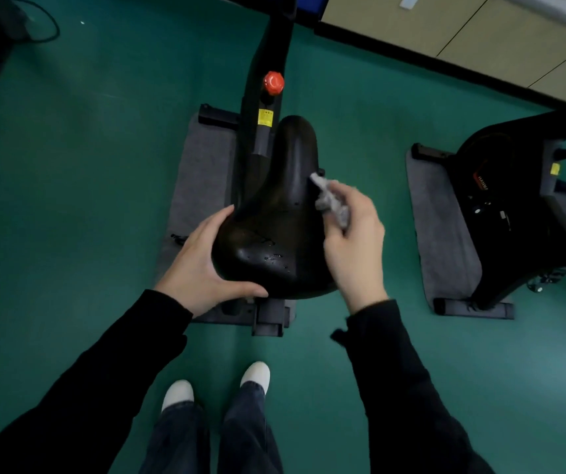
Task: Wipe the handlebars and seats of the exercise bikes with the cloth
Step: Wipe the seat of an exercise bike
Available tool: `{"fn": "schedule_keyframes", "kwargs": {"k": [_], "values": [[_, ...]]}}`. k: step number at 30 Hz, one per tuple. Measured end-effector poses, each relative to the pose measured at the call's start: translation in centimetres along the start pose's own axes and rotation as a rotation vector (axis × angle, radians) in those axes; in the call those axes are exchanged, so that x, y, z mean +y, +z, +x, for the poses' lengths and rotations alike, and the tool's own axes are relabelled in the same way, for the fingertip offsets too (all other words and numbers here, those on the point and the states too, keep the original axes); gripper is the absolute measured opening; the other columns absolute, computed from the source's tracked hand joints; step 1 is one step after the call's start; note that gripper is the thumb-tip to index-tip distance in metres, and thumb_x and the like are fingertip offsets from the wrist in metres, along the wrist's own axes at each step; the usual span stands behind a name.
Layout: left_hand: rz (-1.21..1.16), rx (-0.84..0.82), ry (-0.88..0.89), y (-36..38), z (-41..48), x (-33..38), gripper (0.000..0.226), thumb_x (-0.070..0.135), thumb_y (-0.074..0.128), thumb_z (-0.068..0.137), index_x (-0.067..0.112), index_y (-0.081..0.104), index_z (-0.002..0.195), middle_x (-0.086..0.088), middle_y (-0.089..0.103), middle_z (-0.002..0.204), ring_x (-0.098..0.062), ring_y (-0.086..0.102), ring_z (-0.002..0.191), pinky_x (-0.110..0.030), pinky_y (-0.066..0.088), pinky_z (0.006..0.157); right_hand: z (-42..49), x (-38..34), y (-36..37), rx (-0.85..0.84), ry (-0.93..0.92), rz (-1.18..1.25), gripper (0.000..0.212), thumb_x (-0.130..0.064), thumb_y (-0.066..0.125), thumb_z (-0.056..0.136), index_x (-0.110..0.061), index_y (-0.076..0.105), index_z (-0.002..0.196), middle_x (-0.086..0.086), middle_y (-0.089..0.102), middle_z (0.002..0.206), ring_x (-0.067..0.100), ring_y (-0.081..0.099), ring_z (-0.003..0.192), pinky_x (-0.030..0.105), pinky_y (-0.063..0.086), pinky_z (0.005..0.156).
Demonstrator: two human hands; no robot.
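Observation:
A black bike seat fills the middle of the head view, its narrow nose pointing away from me, with small wet specks near its wide rear. My left hand cups the seat's rear left edge, thumb along the back rim. My right hand grips a crumpled grey cloth and holds it against the seat's right side. The bike's handlebars are out of view.
The bike's black frame with a red knob runs away from me, standing on a grey mat. A second bike on its own mat stands to the right. Green floor lies all around; beige cabinets stand at top right.

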State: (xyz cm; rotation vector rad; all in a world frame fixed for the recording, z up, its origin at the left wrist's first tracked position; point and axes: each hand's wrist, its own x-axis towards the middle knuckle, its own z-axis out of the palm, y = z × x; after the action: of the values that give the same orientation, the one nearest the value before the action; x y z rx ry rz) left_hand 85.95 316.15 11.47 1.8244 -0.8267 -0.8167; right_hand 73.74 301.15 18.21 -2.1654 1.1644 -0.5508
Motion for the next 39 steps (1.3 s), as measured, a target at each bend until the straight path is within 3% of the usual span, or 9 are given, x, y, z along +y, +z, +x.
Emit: {"fn": "schedule_keyframes", "kwargs": {"k": [4, 9, 15, 17, 22, 26, 30, 36, 39], "values": [[-0.016, 0.008, 0.016, 0.0, -0.1, 0.0, 0.117, 0.065, 0.076, 0.033, 0.041, 0.026, 0.135, 0.006, 0.035, 0.143, -0.012, 0.032, 0.135, -0.036, 0.027, 0.114, -0.5, -1.8, 1.6, -0.026, -0.071, -0.097, 0.050, 0.011, 0.048, 0.077, -0.010, 0.060, 0.122, 0.009, 0.057, 0.127, 0.025, 0.048, 0.124, 0.029, 0.034, 0.107], [0.019, 0.010, 0.027, 0.1, -0.1, 0.1, 0.128, 0.060, 0.085, 0.033, 0.023, 0.030, 0.143, 0.002, 0.037, 0.145, -0.013, 0.032, 0.135, -0.035, 0.027, 0.114, -4.2, -0.6, -0.3, -0.251, -0.357, -0.090, 0.054, 0.017, 0.053, 0.071, -0.009, 0.064, 0.117, 0.004, 0.057, 0.128, 0.015, 0.045, 0.128, 0.028, 0.031, 0.112], [-0.004, 0.010, -0.003, 0.3, -0.5, -0.4, 0.129, 0.071, 0.073, 0.035, 0.030, 0.022, 0.147, 0.008, 0.029, 0.150, -0.008, 0.022, 0.139, -0.031, 0.022, 0.115, -1.9, -0.8, 0.8, 0.022, -0.099, -0.084, 0.044, 0.016, 0.054, 0.077, -0.007, 0.065, 0.114, 0.010, 0.060, 0.119, 0.025, 0.052, 0.120, 0.031, 0.038, 0.105], [-0.019, 0.044, -0.011, 0.6, -1.0, -0.5, 0.128, 0.074, 0.070, 0.037, 0.030, 0.020, 0.147, 0.010, 0.027, 0.150, -0.007, 0.021, 0.139, -0.027, 0.021, 0.113, -1.5, -2.2, 2.0, 0.016, -0.141, -0.086, 0.043, 0.014, 0.053, 0.076, -0.006, 0.065, 0.112, 0.009, 0.061, 0.118, 0.025, 0.052, 0.119, 0.029, 0.038, 0.104], [-0.081, 0.112, -0.081, 1.2, -1.8, -0.9, 0.128, 0.072, 0.070, 0.037, 0.026, 0.023, 0.147, 0.006, 0.031, 0.149, -0.010, 0.025, 0.138, -0.032, 0.025, 0.114, -4.4, -2.4, 1.2, -0.318, -0.486, -0.094, 0.052, 0.010, 0.046, 0.067, -0.008, 0.065, 0.112, 0.006, 0.057, 0.124, 0.018, 0.046, 0.125, 0.033, 0.036, 0.109], [-0.113, 0.155, -0.100, 1.8, -2.3, -0.9, 0.127, 0.074, 0.069, 0.039, 0.028, 0.022, 0.147, 0.008, 0.030, 0.149, -0.005, 0.025, 0.138, -0.026, 0.024, 0.112, -4.1, 0.1, -0.9, -0.318, -0.484, -0.073, 0.056, 0.023, 0.056, 0.068, -0.009, 0.066, 0.113, 0.004, 0.057, 0.126, 0.016, 0.046, 0.128, 0.032, 0.035, 0.110], [-0.199, 0.282, -0.145, 3.0, -3.1, -0.8, 0.117, 0.071, 0.072, 0.042, 0.029, 0.031, 0.143, 0.012, 0.037, 0.144, -0.003, 0.031, 0.134, -0.027, 0.028, 0.112, -1.5, -1.7, 0.5, -0.347, -0.538, -0.122, 0.045, 0.015, 0.057, 0.074, -0.009, 0.066, 0.111, 0.006, 0.060, 0.118, 0.022, 0.050, 0.120, 0.031, 0.038, 0.104], [-0.307, 0.450, -0.185, 5.1, -4.2, -0.5, 0.104, 0.062, 0.076, 0.047, 0.021, 0.043, 0.137, 0.006, 0.048, 0.137, -0.010, 0.039, 0.131, -0.040, 0.034, 0.111, 1.4, -3.6, 0.5, -0.801, -0.832, -0.126, 0.044, 0.014, 0.050, 0.071, -0.008, 0.067, 0.105, 0.005, 0.061, 0.113, 0.023, 0.053, 0.114, 0.032, 0.041, 0.100], [-0.368, 0.495, -0.209, 5.9, -4.6, -0.6, 0.105, 0.067, 0.075, 0.046, 0.027, 0.042, 0.138, 0.011, 0.046, 0.139, -0.004, 0.036, 0.133, -0.038, 0.033, 0.112, 2.4, -2.3, -1.5, -0.880, -0.883, -0.082, 0.044, 0.016, 0.051, 0.071, -0.008, 0.069, 0.103, 0.003, 0.060, 0.117, 0.019, 0.053, 0.119, 0.026, 0.037, 0.106]]}}
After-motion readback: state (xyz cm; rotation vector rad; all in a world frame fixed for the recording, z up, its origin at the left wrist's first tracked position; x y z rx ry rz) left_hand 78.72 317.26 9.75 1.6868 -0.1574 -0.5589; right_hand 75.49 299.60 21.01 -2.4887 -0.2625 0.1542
